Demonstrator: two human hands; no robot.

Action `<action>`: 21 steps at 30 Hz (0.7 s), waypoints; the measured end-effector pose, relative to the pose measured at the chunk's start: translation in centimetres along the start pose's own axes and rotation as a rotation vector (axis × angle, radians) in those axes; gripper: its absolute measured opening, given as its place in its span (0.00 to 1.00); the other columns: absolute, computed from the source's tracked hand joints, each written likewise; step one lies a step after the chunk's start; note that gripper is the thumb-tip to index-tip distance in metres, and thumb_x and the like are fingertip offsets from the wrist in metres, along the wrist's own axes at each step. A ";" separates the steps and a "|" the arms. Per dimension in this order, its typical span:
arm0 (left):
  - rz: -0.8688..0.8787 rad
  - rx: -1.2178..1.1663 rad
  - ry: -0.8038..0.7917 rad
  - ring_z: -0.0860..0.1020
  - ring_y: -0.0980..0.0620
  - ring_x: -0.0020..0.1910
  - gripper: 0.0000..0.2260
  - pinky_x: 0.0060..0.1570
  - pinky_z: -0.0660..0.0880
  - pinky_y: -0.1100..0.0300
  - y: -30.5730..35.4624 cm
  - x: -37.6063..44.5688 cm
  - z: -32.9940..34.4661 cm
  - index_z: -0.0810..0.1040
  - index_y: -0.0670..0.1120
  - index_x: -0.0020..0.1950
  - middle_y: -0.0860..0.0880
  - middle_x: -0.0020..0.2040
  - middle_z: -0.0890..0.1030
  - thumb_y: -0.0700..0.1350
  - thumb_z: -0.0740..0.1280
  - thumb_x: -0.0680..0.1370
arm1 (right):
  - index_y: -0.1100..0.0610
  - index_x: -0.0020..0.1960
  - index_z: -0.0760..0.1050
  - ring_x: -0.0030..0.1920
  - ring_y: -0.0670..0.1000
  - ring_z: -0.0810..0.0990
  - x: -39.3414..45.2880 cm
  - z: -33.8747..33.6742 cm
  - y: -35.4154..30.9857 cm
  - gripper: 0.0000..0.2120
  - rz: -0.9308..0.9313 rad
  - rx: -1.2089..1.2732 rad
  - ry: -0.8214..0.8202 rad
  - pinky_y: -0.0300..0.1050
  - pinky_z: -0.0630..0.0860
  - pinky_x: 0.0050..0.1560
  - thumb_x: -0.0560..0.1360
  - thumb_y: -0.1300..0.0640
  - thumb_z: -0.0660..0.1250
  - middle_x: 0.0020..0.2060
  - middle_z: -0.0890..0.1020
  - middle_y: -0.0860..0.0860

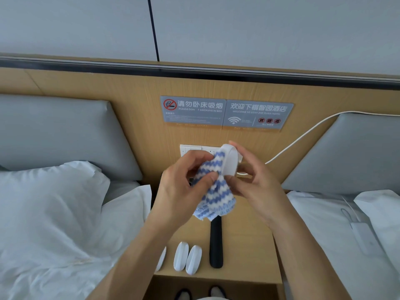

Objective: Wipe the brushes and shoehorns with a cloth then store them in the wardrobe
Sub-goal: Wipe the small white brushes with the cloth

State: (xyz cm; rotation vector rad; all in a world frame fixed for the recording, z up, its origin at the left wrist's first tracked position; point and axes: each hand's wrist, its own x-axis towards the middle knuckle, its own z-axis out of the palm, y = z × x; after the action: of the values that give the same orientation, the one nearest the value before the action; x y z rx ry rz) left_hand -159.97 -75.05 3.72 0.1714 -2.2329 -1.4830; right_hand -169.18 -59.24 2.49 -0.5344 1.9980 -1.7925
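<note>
A blue-and-white striped cloth (213, 187) is held bunched in the left hand (186, 187), whose fingers and thumb are curled round its upper part, while the loose end of the cloth hangs down below both hands. A small white brush (229, 161) is pinched in the right hand (253, 180), with the thumb set at its near end and the fingers wrapped behind its far end; the brush is held roughly upright and is pressed against the cloth on its left side. Both hands are raised above the middle of a wooden bedside table (244, 245), in front of a white switch panel (191, 149) fixed to the wooden headboard wall. On the near part of the table, two white brushes (187, 257) are laid side by side, just touching, and a third white piece (162, 259) is seen further left, largely hidden by the left forearm. Just right of them, a long black shoehorn (216, 245) is laid pointing near to far, its far end covered by the hanging cloth. Two grey signs (226, 112) are mounted on the wall above the switches. A bed with a white pillow (54, 191) is placed left of the table, and another bed (324, 224) right of it, with a white cable (303, 135) run along the wall.
</note>
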 end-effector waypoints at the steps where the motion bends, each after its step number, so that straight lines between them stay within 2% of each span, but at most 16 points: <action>1: 0.001 0.001 0.003 0.81 0.59 0.47 0.10 0.43 0.73 0.72 0.2 0.4 -0.3 0.79 0.50 0.55 0.59 0.47 0.83 0.41 0.73 0.76 | 0.34 0.71 0.69 0.59 0.52 0.83 -0.2 0.1 -0.1 0.33 -0.004 -0.026 -0.004 0.52 0.84 0.52 0.76 0.61 0.74 0.60 0.81 0.52; 3: 0.004 0.017 -0.009 0.81 0.61 0.47 0.10 0.44 0.73 0.73 0.7 1.1 -0.7 0.80 0.50 0.54 0.60 0.47 0.84 0.41 0.73 0.75 | 0.34 0.71 0.69 0.56 0.50 0.84 -0.5 0.4 -0.1 0.32 0.009 0.000 -0.002 0.48 0.84 0.47 0.75 0.58 0.75 0.58 0.82 0.53; 7: 0.018 0.034 -0.094 0.82 0.58 0.48 0.11 0.46 0.77 0.67 1.0 1.7 -1.1 0.78 0.52 0.55 0.58 0.48 0.83 0.43 0.74 0.75 | 0.40 0.72 0.71 0.51 0.53 0.87 -0.4 0.5 -0.2 0.31 0.065 0.160 0.042 0.45 0.83 0.43 0.76 0.65 0.72 0.55 0.84 0.57; 11: 0.047 0.017 -0.107 0.81 0.57 0.49 0.13 0.46 0.75 0.70 0.3 0.5 -0.5 0.76 0.53 0.54 0.59 0.49 0.83 0.43 0.75 0.74 | 0.48 0.75 0.68 0.50 0.56 0.87 -0.1 -0.1 -0.6 0.31 0.128 0.258 0.129 0.50 0.84 0.46 0.76 0.67 0.70 0.54 0.85 0.57; 13: 0.041 -0.019 -0.095 0.81 0.55 0.49 0.13 0.46 0.77 0.68 0.1 0.0 -0.3 0.76 0.54 0.54 0.59 0.49 0.82 0.43 0.75 0.74 | 0.53 0.75 0.68 0.51 0.56 0.87 -0.2 -0.4 -0.8 0.30 0.146 0.217 0.139 0.51 0.84 0.48 0.76 0.66 0.71 0.56 0.84 0.56; 16: 0.048 -0.040 -0.076 0.82 0.55 0.50 0.12 0.47 0.79 0.64 0.2 0.0 -0.3 0.77 0.55 0.54 0.59 0.49 0.82 0.43 0.74 0.74 | 0.56 0.69 0.76 0.51 0.53 0.87 -0.6 -0.4 -1.0 0.21 0.091 0.137 0.088 0.47 0.84 0.47 0.76 0.64 0.72 0.54 0.86 0.52; 18: 0.037 -0.062 -0.071 0.82 0.56 0.49 0.11 0.46 0.79 0.62 0.5 0.2 -0.5 0.77 0.55 0.53 0.59 0.48 0.83 0.44 0.73 0.74 | 0.53 0.66 0.78 0.53 0.50 0.86 -0.8 -0.4 -1.0 0.19 0.004 -0.009 0.094 0.48 0.84 0.50 0.76 0.62 0.73 0.54 0.86 0.48; 21: -0.014 -0.088 -0.070 0.83 0.53 0.47 0.09 0.47 0.81 0.51 0.9 0.8 -1.2 0.78 0.54 0.52 0.56 0.47 0.84 0.46 0.72 0.74 | 0.49 0.66 0.79 0.55 0.43 0.84 -1.2 -0.1 -0.9 0.22 -0.111 -0.250 0.117 0.46 0.82 0.55 0.73 0.54 0.76 0.55 0.85 0.42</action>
State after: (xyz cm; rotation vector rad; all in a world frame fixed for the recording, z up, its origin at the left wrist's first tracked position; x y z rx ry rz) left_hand -160.02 -75.95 5.18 0.1094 -2.2197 -1.6146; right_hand -168.23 -58.60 3.43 -0.6397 2.3339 -1.6799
